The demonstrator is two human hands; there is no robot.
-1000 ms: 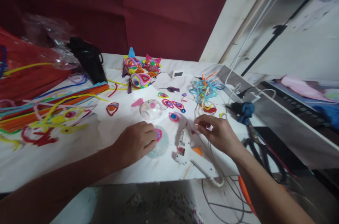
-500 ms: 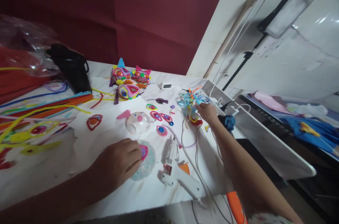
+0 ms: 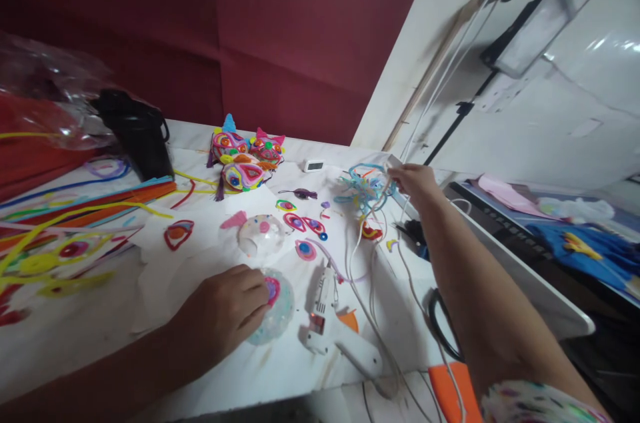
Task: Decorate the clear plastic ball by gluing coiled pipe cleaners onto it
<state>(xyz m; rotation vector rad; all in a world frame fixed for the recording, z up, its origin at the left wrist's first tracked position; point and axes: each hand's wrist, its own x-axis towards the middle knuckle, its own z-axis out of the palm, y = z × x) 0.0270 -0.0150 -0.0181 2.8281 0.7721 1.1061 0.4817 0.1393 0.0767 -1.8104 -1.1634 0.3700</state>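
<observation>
My left hand (image 3: 233, 306) rests closed on a pink and purple eye-shaped piece (image 3: 272, 291), holding it against a clear, speckled round shell (image 3: 277, 326). Its fingertips are partly hidden. My right hand (image 3: 414, 180) is raised at the right side of the table, fingers pinched on a white cord (image 3: 368, 213) that runs up to them. Just left of those fingers lies a tangle of light-blue fuzzy strips (image 3: 361, 191). Between my hands a white glue gun (image 3: 323, 303) lies on its side. A second clear shell (image 3: 261, 236) with a pink ear and nose sits beyond my left hand.
Several decorated animal heads (image 3: 240, 156) stand at the back by a small white digital display (image 3: 313, 166). Loose eye pieces (image 3: 305, 250) lie mid-table. Fuzzy strips (image 3: 115, 203) and a black tumbler (image 3: 135, 133) are at left. Cords (image 3: 385, 336) trail over the front edge.
My right hand has risen out of the blue tangle and moved right and away, drawing the white cord up. A black loop now shows beneath my right forearm. My left hand stays put.
</observation>
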